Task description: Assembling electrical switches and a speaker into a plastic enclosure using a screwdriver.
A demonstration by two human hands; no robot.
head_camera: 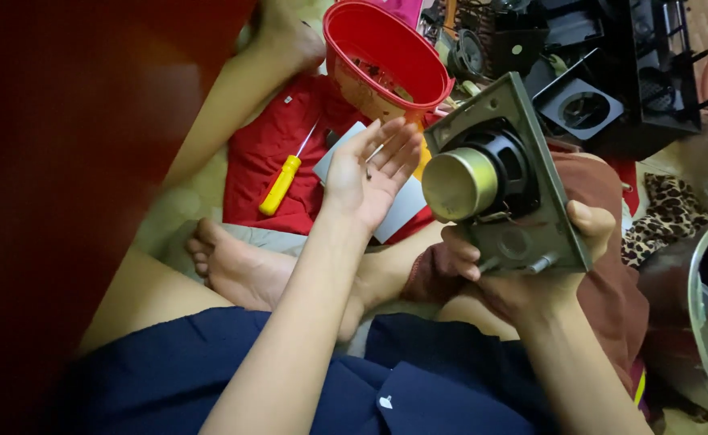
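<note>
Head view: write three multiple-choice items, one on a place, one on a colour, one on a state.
1. Where does the screwdriver lie?
A. on the red cloth
B. in the red basket
C. in a hand

2. What colour is its handle?
A. blue
B. yellow
C. black

3. How is the left hand?
A. fisted
B. gripping the speaker
C. open, palm up

Key: 1 A, it rests on the cloth beside the leg; 2 B, the handle is plainly yellow; 3 C, fingers are spread while the right hand holds the speaker.
</note>
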